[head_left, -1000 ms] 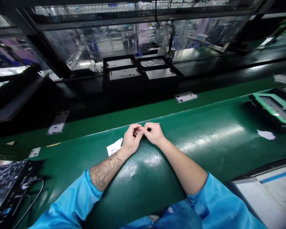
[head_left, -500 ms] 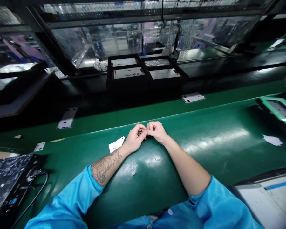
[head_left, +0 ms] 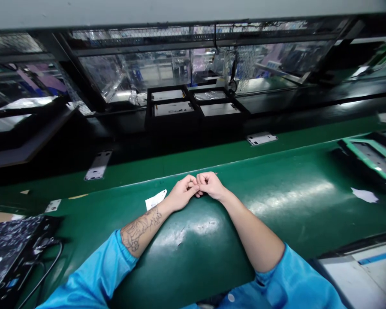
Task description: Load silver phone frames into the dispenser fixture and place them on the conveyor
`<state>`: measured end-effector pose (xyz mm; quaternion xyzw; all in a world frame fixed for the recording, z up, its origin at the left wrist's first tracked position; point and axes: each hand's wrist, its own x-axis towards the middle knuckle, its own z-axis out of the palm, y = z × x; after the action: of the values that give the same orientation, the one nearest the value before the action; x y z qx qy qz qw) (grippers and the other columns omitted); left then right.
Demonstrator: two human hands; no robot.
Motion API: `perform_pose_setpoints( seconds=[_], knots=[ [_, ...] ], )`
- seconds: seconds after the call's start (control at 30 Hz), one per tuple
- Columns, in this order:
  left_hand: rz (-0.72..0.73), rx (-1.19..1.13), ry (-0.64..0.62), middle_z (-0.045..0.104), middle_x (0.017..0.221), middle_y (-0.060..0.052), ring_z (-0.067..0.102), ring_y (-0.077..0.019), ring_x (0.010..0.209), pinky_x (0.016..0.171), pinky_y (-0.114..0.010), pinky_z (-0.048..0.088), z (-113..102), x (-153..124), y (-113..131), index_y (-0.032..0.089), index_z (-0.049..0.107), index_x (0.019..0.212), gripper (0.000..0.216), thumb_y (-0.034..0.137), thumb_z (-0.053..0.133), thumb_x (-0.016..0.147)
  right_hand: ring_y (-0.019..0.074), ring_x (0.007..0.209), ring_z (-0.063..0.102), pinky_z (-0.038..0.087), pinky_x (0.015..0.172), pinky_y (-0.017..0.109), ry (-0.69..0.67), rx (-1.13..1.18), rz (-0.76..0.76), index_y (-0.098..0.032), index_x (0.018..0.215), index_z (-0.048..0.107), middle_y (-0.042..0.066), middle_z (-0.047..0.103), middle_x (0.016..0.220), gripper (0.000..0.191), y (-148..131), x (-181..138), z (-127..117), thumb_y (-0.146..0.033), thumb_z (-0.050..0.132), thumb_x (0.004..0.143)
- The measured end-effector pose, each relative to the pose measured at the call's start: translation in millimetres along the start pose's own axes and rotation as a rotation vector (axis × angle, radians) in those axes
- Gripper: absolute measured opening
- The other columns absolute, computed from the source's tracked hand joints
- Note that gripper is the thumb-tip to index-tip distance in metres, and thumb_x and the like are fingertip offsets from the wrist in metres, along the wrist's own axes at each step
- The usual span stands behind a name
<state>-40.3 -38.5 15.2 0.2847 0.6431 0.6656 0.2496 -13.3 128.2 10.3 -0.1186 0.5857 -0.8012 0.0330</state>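
My left hand (head_left: 184,192) and my right hand (head_left: 210,185) meet over the green work surface (head_left: 193,262), with fingertips touching. Both sets of fingers are curled, thumbs pressed toward the fingers. Whether anything small is pinched between them is hidden. Just left of my left wrist lies a white paper slip (head_left: 155,200) with dark marks, partly covered by the forearm. Beyond the hands, a flat pale panel with cutouts (head_left: 98,165) rests on the far green strip (head_left: 180,161), and a similar white panel (head_left: 262,138) lies farther right on it.
Black trays (head_left: 197,112) holding flat pale pieces stand at the back. A green-rimmed black fixture (head_left: 373,156) and a torn white paper (head_left: 364,195) are at right. At left sits a speckled black box (head_left: 13,253) with a cable (head_left: 56,257). A white-topped unit (head_left: 363,274) occupies the lower right.
The view has tilted up slightly, so the scene sits lower in the picture. My hands stay together, fingers shifted only a little. The left pale panel seems slightly farther right.
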Motion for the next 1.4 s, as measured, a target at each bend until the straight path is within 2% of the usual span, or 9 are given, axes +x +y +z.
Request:
perform_pose_setpoints(
  seconds=[0.8,0.97,1.13,1.4],
  knots=[
    [-0.003,0.061,0.042,0.07,0.079,-0.004,0.07,-0.018,0.077,0.071,-0.029,0.051,0.2,-1.8,-1.7,0.02,0.048,0.084,0.041,0.056,0.065,0.092,0.0112,0.043,0.055,0.044,0.042,0.022,0.021,-0.044,0.007,-0.019,0.053,0.034,-0.008,0.045,0.051,0.061,-6.6,0.7,2.3,-0.036,0.092,0.064],
    [-0.013,0.063,0.031,0.072,0.08,-0.004,0.07,-0.0183,0.074,0.072,-0.031,0.052,0.7,-0.9,-0.7,0.02,0.05,0.092,0.04,0.057,0.065,0.092,0.0113,0.042,0.055,0.045,0.042,0.023,0.017,-0.031,0.001,-0.019,0.054,0.035,-0.007,0.045,0.052,0.06,-5.6,1.2,1.3,-0.038,0.091,0.066],
    [-0.01,0.064,0.02,0.073,0.082,-0.005,0.07,-0.0183,0.075,0.072,-0.031,0.052,-0.8,0.3,-2.4,0.02,0.05,0.091,0.039,0.056,0.065,0.092,0.0108,0.042,0.054,0.045,0.041,0.023,0.015,-0.053,0.004,-0.02,0.054,0.035,-0.007,0.045,0.051,0.06,-4.6,1.2,0.3,-0.04,0.09,0.067],
    [0.005,0.103,0.043,0.072,0.08,-0.005,0.07,-0.019,0.074,0.068,-0.03,0.051,0.5,-2.3,2.0,0.02,0.049,0.088,0.038,0.056,0.063,0.093,0.0109,0.042,0.054,0.044,0.042,0.022,0.043,-0.064,0.028,-0.019,0.053,0.035,-0.007,0.047,0.051,0.06,-9.9,0.5,3.2,-0.036,0.093,0.061]
  ],
)
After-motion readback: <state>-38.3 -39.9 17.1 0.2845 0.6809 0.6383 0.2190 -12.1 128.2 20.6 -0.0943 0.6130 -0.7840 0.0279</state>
